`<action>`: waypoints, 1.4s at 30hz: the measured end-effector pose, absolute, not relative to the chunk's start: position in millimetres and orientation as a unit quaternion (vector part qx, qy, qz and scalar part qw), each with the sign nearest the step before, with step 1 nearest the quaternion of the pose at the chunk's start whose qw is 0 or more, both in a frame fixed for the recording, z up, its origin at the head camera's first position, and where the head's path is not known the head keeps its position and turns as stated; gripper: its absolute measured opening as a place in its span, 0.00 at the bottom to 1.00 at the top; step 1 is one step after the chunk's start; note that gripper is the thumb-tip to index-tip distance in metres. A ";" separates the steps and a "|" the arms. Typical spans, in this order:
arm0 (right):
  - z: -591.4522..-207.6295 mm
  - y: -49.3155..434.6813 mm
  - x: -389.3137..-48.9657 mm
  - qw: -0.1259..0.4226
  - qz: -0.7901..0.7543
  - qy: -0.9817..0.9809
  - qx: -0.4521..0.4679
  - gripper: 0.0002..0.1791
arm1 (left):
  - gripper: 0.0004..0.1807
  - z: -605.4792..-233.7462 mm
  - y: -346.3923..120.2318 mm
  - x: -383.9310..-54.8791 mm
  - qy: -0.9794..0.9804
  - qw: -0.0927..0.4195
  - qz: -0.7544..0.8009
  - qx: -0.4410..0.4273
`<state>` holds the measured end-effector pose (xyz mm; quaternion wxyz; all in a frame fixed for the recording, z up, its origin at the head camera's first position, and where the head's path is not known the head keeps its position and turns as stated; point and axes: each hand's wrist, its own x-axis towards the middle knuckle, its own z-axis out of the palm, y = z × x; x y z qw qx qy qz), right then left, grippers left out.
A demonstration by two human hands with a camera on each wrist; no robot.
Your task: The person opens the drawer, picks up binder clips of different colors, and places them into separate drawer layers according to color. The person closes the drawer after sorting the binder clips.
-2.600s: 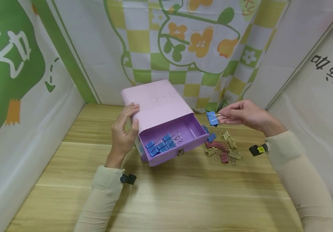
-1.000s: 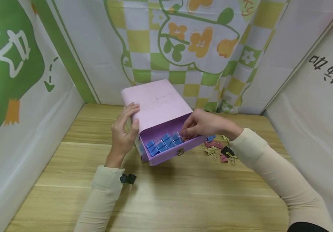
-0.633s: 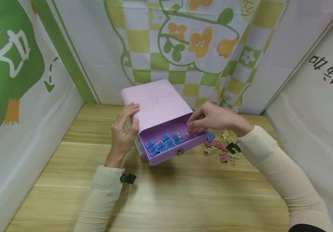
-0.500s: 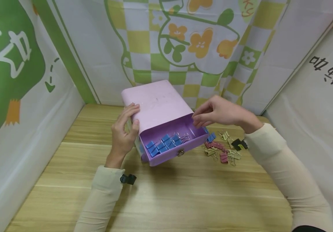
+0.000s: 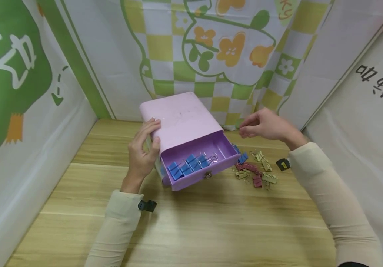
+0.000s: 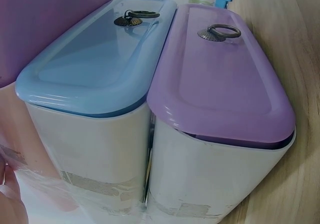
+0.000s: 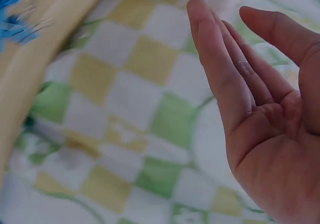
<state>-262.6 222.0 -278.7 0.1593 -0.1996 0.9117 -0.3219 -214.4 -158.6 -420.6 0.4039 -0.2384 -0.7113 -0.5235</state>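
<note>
My left hand [image 5: 142, 150] rests on the left side of a small drawer cabinet [image 5: 181, 116], fingers on its pale pink top and thumb near the front corner. The cabinet's top drawer, a purple one [image 5: 189, 181], stands pulled out. Inside its left half lie several blue binder clips [image 5: 186, 168], wire handles up. My right hand [image 5: 269, 124] hovers right of the drawer with nothing in it; the right wrist view shows the thumb apart from the extended fingers. Below it on the wooden table lie blue binder clips [image 5: 243, 158], red binder clips [image 5: 257, 181] and yellow binder clips [image 5: 270, 178].
Under the pulled-out drawer, the left wrist view shows a blue drawer front [image 6: 105, 53] and a purple drawer front [image 6: 220, 73], each with a ring pull, both pushed in. A patterned curtain [image 5: 211, 74] hangs behind the table [image 5: 211, 230].
My right hand brought a blue binder clip into the drawer and let go of it among the others. It has since pulled back up and right. The left hand has stayed on the cabinet.
</note>
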 end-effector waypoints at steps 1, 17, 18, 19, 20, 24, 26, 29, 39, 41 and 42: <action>-287.0 225.9 -266.7 0.156 -0.308 0.917 -0.201 0.15 | 0.22 -420.6 -158.5 -214.3 -0.712 0.403 -0.523 -0.238; -394.6 246.8 -297.6 0.131 -0.192 0.953 -0.195 0.21 | 0.22 -420.2 -158.2 -214.1 -0.711 0.405 -0.523 -0.238; -397.4 246.4 -299.5 0.127 -0.190 0.954 -0.195 0.21 | 0.22 -420.3 -158.2 -214.0 -0.711 0.406 -0.523 -0.237; -399.4 245.8 -301.3 0.120 -0.186 0.955 -0.196 0.21 | 0.22 -420.4 -158.2 -213.8 -0.712 0.406 -0.522 -0.237; -400.7 245.2 -302.9 0.117 -0.183 0.956 -0.199 0.21 | 0.22 -420.4 -158.2 -213.8 -0.712 0.406 -0.522 -0.236; -406.1 242.9 -309.2 0.112 -0.170 0.959 -0.199 0.19 | 0.22 -419.8 -158.1 -213.6 -0.711 0.407 -0.523 -0.236; -408.4 242.4 -311.0 0.119 -0.162 0.959 -0.201 0.16 | 0.22 -419.7 -158.0 -213.5 -0.711 0.406 -0.524 -0.236; -412.0 243.7 -312.0 0.127 -0.151 0.959 -0.203 0.11 | 0.22 -420.0 -157.6 -213.2 -0.711 0.405 -0.524 -0.236; -413.3 258.8 -307.0 0.199 -0.169 0.946 -0.193 0.06 | 0.22 -419.4 -158.2 -213.8 -0.711 0.408 -0.522 -0.235; -413.0 261.6 -305.5 0.231 -0.164 0.941 -0.184 0.07 | 0.22 -419.4 -158.0 -214.0 -0.712 0.407 -0.522 -0.234; -412.9 262.6 -304.7 0.248 -0.162 0.938 -0.179 0.08 | 0.22 -419.6 -157.9 -214.1 -0.712 0.407 -0.522 -0.234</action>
